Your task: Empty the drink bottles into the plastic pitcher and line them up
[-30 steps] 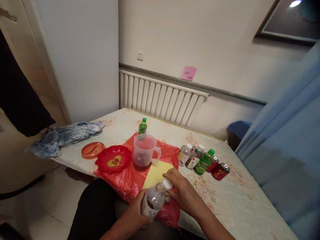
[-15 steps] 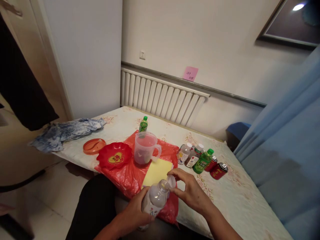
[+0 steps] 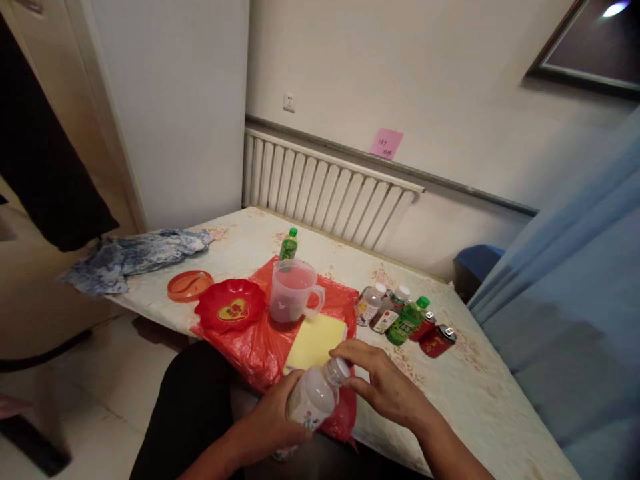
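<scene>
My left hand [image 3: 273, 417] is wrapped round a clear plastic bottle [image 3: 317, 398] with a printed label, tilted a little to the right. Between the thumb and fingers of my right hand [image 3: 383, 383] is a white bottle cap [image 3: 338, 369], which sits on the bottle's mouth. Just beyond the bottle lies a yellow paper pad [image 3: 317, 341] on a red plastic bag [image 3: 255, 357]. A clear plastic jug [image 3: 293, 293] with a handle stands on the bag, beside a red scalloped plate [image 3: 230, 305].
To the right stand a labelled clear bottle [image 3: 369, 307], a dark drink bottle [image 3: 389, 313], a green bottle [image 3: 407, 323] and red cans [image 3: 438, 341]. Another green bottle [image 3: 289, 245] is behind the jug. An orange lid [image 3: 190, 286] and blue-white cloth [image 3: 145, 257] lie left.
My right hand has brought the cap from beside the bottle's open mouth onto it. My left hand still holds the bottle. The view has shifted slightly.
</scene>
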### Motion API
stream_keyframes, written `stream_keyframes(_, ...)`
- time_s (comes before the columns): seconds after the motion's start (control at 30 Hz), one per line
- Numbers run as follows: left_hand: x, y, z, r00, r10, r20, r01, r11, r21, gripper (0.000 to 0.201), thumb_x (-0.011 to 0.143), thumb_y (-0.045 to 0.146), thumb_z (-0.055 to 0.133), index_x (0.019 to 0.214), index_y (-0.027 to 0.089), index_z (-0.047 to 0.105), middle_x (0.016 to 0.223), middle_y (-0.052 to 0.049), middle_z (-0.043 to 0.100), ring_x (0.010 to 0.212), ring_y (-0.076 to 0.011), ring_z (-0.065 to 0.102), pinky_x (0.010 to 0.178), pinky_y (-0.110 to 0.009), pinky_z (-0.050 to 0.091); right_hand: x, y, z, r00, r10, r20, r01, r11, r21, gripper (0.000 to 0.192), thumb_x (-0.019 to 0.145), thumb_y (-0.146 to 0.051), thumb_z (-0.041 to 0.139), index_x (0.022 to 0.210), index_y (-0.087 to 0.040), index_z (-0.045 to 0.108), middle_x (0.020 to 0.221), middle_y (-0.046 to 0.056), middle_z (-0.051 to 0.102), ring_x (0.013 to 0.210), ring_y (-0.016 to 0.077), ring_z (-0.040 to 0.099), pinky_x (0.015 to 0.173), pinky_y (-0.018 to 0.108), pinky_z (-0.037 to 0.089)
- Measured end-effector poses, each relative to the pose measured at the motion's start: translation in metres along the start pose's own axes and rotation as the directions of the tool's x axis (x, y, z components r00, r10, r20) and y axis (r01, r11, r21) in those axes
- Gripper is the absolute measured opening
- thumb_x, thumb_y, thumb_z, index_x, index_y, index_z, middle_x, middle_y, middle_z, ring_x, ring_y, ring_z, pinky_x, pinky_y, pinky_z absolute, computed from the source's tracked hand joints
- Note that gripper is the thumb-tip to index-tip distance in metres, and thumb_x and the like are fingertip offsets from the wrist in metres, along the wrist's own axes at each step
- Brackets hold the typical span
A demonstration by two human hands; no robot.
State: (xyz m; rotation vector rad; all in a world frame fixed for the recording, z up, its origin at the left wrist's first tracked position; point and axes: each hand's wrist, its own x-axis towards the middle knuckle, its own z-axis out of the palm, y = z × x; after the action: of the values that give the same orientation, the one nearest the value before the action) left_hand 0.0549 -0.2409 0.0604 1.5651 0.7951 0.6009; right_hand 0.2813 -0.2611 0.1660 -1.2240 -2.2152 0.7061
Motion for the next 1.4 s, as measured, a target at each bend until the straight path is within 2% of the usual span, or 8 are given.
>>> stream_keyframes(0.27,0.001,0.003,-0.002,0.999,-0.035,0.001,0.035,0.999,0.038,0.067,0.057,0.014,0.067,0.122,0.019,0.050,0.112,-0.003,0.061,0.100,-0.0225,0.056,0.085,-0.031,0.045,0.003,-0.001,-0.001,0.999,0.010,0.030,-0.008,0.999,-0.046,0.034,0.085,-0.016,0.069,0.119,-0.022,0.065,0.115,0.007,0.065,0.107,0.0206,0.059,0.097,0.033,0.044)
stream_keyframes(0.6,0.002,0.007,-0.002,0.999,-0.028,-0.015,0.029,0.999,0.040,0.061,0.057,0.015,0.066,0.116,0.019,0.053,0.109,-0.003,0.061,0.097,-0.0230,0.056,0.082,-0.031,0.045,0.006,0.000,0.000,0.999,0.033,0.035,-0.030,0.997,-0.067,0.030,0.086,-0.022,0.069,0.116,-0.023,0.066,0.101,0.004,0.065,0.094,0.0191,0.060,0.085,0.031,0.045)
stream_keyframes(0.77,0.002,0.005,-0.001,1.000,-0.020,-0.018,0.021,0.999,0.039,0.062,0.057,0.015,0.067,0.118,0.020,0.052,0.109,-0.002,0.062,0.097,-0.0224,0.056,0.082,-0.031,0.046,0.008,-0.002,0.003,0.992,0.122,0.015,-0.119,0.982,-0.146,0.021,0.088,-0.036,0.067,0.101,-0.019,0.068,0.089,0.003,0.065,0.080,0.0179,0.058,0.073,0.029,0.043)
stream_keyframes(0.87,0.003,0.003,-0.003,1.000,0.011,-0.011,-0.011,1.000,0.016,0.064,0.058,0.015,0.069,0.120,0.021,0.052,0.110,-0.002,0.062,0.097,-0.0217,0.056,0.084,-0.031,0.046,0.008,0.004,0.005,0.984,0.175,-0.018,-0.175,0.971,-0.165,0.028,0.088,-0.044,0.065,0.099,-0.018,0.068,0.081,0.002,0.065,0.071,0.0169,0.056,0.065,0.028,0.041)
stream_keyframes(0.97,0.004,0.001,-0.005,1.000,0.027,-0.014,-0.027,1.000,-0.013,0.065,0.058,0.016,0.069,0.120,0.020,0.052,0.110,-0.002,0.062,0.099,-0.0221,0.056,0.087,-0.032,0.045,0.007,0.011,0.003,0.985,0.168,-0.047,-0.171,0.982,-0.076,0.053,0.081,-0.048,0.072,0.124,-0.019,0.060,0.101,0.007,0.067,0.083,0.0195,0.060,0.076,0.031,0.046)
stream_keyframes(1.03,0.005,0.000,-0.006,1.000,0.025,-0.017,-0.025,0.999,-0.029,0.067,0.057,0.016,0.069,0.121,0.019,0.052,0.111,-0.003,0.062,0.099,-0.0227,0.056,0.088,-0.032,0.045,0.007,0.015,0.000,0.989,0.144,-0.037,-0.143,0.989,0.031,0.066,0.076,-0.049,0.076,0.132,-0.020,0.055,0.117,0.010,0.065,0.095,0.0219,0.061,0.087,0.035,0.047)
stream_keyframes(1.2,0.007,-0.002,-0.006,1.000,0.014,-0.013,-0.015,0.998,-0.059,0.072,0.056,0.017,0.069,0.125,0.020,0.051,0.116,-0.004,0.062,0.101,-0.0237,0.056,0.090,-0.033,0.045,0.008,0.015,0.000,0.997,0.077,-0.024,-0.072,0.980,0.184,0.050,0.082,-0.046,0.071,0.126,-0.023,0.062,0.123,0.009,0.064,0.111,0.0244,0.059,0.096,0.037,0.045)
stream_keyframes(1.4,0.006,0.006,-0.004,1.000,0.000,-0.003,0.000,0.999,-0.051,0.072,0.056,0.017,0.070,0.126,0.018,0.050,0.115,-0.004,0.063,0.101,-0.0234,0.057,0.088,-0.032,0.046,0.007,0.019,0.013,0.974,0.158,-0.165,-0.125,0.974,0.191,0.043,0.076,-0.037,0.077,0.114,-0.019,0.068,0.109,0.008,0.070,0.098,0.0239,0.063,0.091,0.038,0.048)
